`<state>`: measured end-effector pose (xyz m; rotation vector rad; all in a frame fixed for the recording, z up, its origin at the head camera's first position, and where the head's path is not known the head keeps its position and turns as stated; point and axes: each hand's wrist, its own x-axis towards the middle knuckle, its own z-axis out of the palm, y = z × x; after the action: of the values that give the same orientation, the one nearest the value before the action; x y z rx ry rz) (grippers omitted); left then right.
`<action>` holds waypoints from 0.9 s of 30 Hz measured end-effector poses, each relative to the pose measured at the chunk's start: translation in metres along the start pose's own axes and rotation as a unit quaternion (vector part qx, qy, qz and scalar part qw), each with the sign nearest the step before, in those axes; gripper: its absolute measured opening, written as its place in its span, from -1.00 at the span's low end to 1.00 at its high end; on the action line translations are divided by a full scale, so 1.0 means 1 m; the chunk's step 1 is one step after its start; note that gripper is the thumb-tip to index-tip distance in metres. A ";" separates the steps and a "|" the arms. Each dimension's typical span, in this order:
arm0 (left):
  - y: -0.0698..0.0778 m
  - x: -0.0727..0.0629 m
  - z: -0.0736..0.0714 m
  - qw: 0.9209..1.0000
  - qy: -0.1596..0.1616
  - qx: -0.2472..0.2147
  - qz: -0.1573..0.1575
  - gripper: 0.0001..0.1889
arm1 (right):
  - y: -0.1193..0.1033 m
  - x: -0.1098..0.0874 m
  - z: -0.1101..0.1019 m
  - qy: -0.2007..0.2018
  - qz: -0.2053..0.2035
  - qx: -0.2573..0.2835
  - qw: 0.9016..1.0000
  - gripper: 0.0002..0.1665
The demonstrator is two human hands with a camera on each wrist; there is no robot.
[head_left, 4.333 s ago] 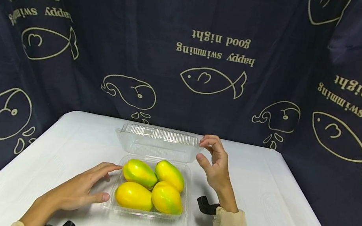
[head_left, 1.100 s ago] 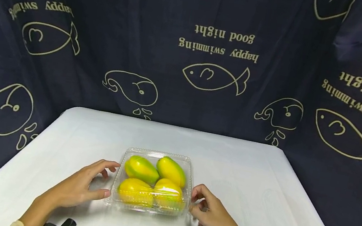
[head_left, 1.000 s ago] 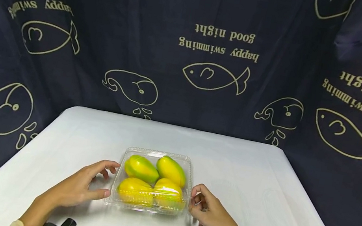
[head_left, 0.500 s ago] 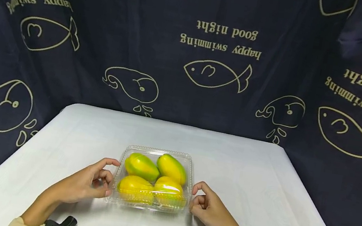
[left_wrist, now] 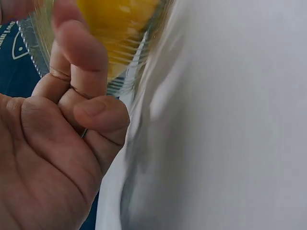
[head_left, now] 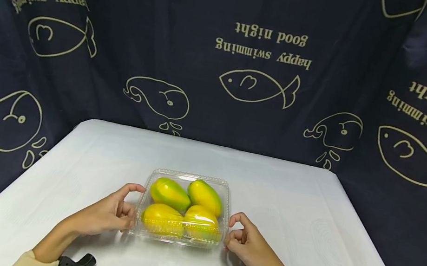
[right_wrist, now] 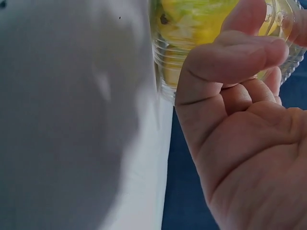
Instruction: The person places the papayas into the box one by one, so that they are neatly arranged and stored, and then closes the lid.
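Observation:
A clear plastic clamshell container sits on the white table with its lid down. Inside, several yellow-green mangoes show through the plastic. My left hand is at the container's left side, thumb and curled fingers pinching the rim near the front corner while the index fingertip touches the edge farther back. On the opposite side, my right hand pinches the right rim between thumb and bent fingers. Both wrist views show curled fingers close against the ribbed container wall; the exact contact is partly hidden behind the fingers.
The white-covered table extends around the container on all sides. A dark blue curtain with fish and whale drawings hangs behind and at both sides. A black wrist mount is on each wrist.
The raised lid has come down over the mangoes, and my right hand has moved from its far corner to the near right rim. More recently, my left fingers have curled in onto the left rim.

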<state>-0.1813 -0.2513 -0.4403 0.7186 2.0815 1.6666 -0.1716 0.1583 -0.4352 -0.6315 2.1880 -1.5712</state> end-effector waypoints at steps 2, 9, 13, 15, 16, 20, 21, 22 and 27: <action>0.001 0.000 0.000 1.000 -0.004 -0.008 -0.004 -0.16 | 0.000 0.000 -0.001 -0.002 0.000 0.003 1.000 -0.67; 0.005 -0.001 0.000 0.999 -0.031 -0.031 -0.007 -0.16 | 0.003 0.000 -0.004 -0.008 -0.007 0.003 1.000 -0.66; 0.005 -0.001 0.001 0.998 -0.040 -0.042 -0.011 -0.13 | 0.004 0.001 -0.004 -0.011 -0.011 0.008 1.000 -0.65; 0.006 -0.001 0.002 0.998 -0.043 -0.048 -0.018 -0.12 | 0.004 0.001 -0.004 -0.014 -0.013 0.013 1.000 -0.65; 0.006 -0.001 0.002 0.997 -0.043 -0.051 -0.023 -0.11 | 0.004 0.001 -0.004 -0.017 -0.014 0.014 1.000 -0.65; 0.007 -0.001 0.003 0.997 -0.045 -0.060 -0.033 -0.09 | 0.003 0.001 -0.004 -0.024 -0.017 0.019 0.999 -0.65; 0.007 -0.001 0.003 0.997 -0.045 -0.062 -0.033 -0.08 | 0.003 0.001 -0.004 -0.025 -0.017 0.019 0.999 -0.65; 0.007 -0.001 0.003 0.996 -0.046 -0.065 -0.031 -0.08 | 0.003 0.001 -0.004 -0.026 -0.017 0.019 0.999 -0.65; 0.009 0.000 0.005 0.996 -0.044 -0.072 -0.027 -0.06 | 0.004 0.001 -0.005 -0.030 -0.015 0.017 0.999 -0.66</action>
<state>-0.1770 -0.2460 -0.4323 0.6697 1.8823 1.7037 -0.1759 0.1628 -0.4372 -0.6937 2.1133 -1.5803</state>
